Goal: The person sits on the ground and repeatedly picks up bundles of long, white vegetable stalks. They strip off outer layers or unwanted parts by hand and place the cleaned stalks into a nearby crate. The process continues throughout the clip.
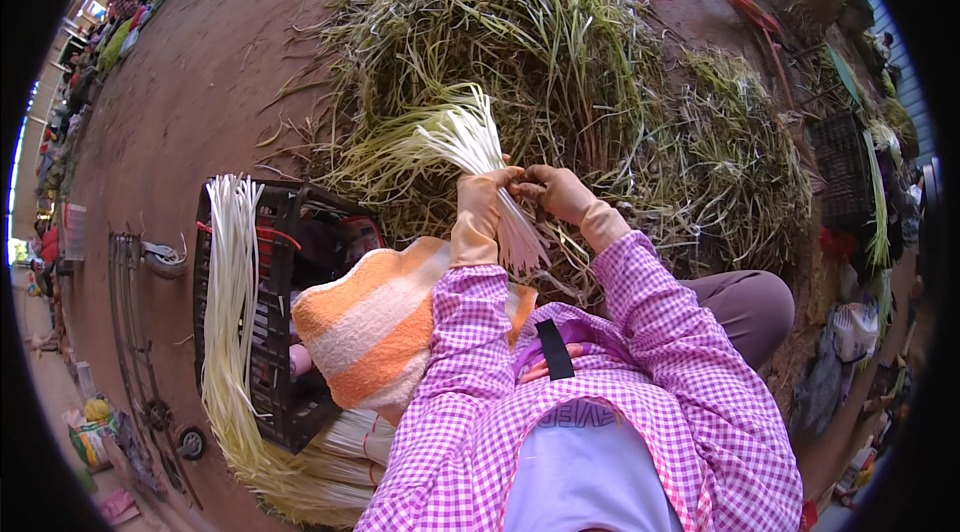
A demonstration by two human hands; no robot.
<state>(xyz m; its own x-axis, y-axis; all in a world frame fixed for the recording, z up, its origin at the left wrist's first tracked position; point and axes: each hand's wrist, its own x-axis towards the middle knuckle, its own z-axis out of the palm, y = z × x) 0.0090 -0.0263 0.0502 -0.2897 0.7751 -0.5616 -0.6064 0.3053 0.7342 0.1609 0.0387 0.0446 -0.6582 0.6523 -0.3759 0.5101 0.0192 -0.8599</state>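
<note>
A bunch of pale, white-yellow leafy stalks [469, 138], perhaps blanched chives, is gripped around its middle by my gloved left hand [484, 194]. Its cut white ends point down towards my lap, and its yellow-green leaves spread to the upper left. My gloved right hand [559, 194] is beside the bunch with bent fingertips close to my left fingers; whether it pinches anything is hidden. Below my left wrist an orange-and-white striped towel [375, 322] lies over my leg. More long pale stalks [231, 277] hang across a dark plastic crate [281, 329] at my left.
A large heap of green leaves and straw-like trimmings [517, 29] covers the dirt floor [195, 82] ahead. Tied bundles [352, 449] lie below the crate. A metal hand cart [139, 352] lies at far left. Another dark crate [840, 164] stands at right.
</note>
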